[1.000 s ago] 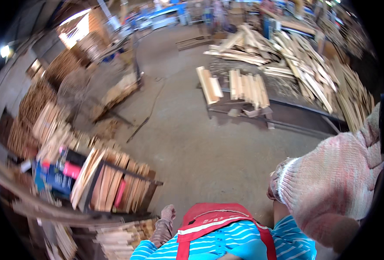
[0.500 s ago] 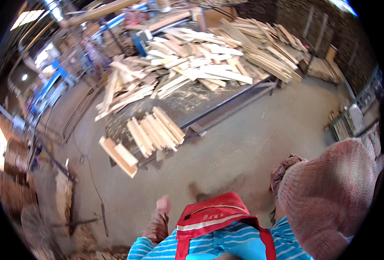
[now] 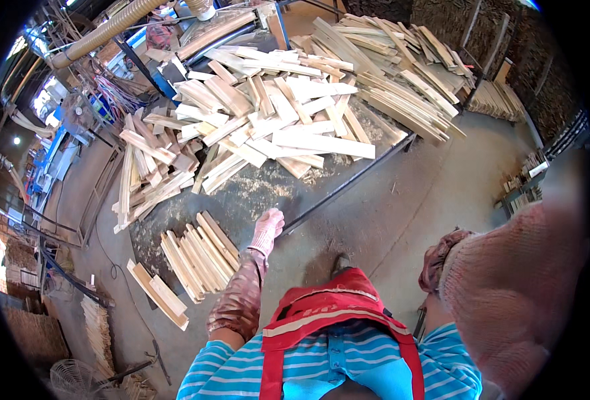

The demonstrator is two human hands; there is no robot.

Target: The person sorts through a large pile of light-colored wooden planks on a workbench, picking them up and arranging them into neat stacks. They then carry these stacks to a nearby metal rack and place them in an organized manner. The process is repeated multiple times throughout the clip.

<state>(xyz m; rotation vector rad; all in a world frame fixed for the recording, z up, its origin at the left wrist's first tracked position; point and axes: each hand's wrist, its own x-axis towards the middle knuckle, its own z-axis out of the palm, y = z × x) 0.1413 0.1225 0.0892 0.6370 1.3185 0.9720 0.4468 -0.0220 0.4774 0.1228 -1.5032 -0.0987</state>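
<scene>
My left hand [image 3: 267,230], in a pale pink knit glove, hangs over the near edge of a dark work table [image 3: 252,197]. Its fingers look loosely curled, with nothing visible in them. Just left of it lies a row of short wooden slats [image 3: 198,257] side by side on the table corner. My right hand [image 3: 508,287], in a similar glove, is raised very close at the right. It looks large and blurred, and its fingers are lost toward the dark rim. Farther back on the table is a loose heap of pale wooden boards [image 3: 275,113].
Two boards [image 3: 158,291] jut past the table's left corner. More long boards [image 3: 408,100] are stacked at the back right. A ribbed hose [image 3: 108,33] crosses the upper left. On the floor, a cable [image 3: 132,300] runs at left near a fan [image 3: 75,379].
My left hand has come forward and up from beside my body to the table edge. The table and boards appear nearer and farther left. My right hand stays raised at the right.
</scene>
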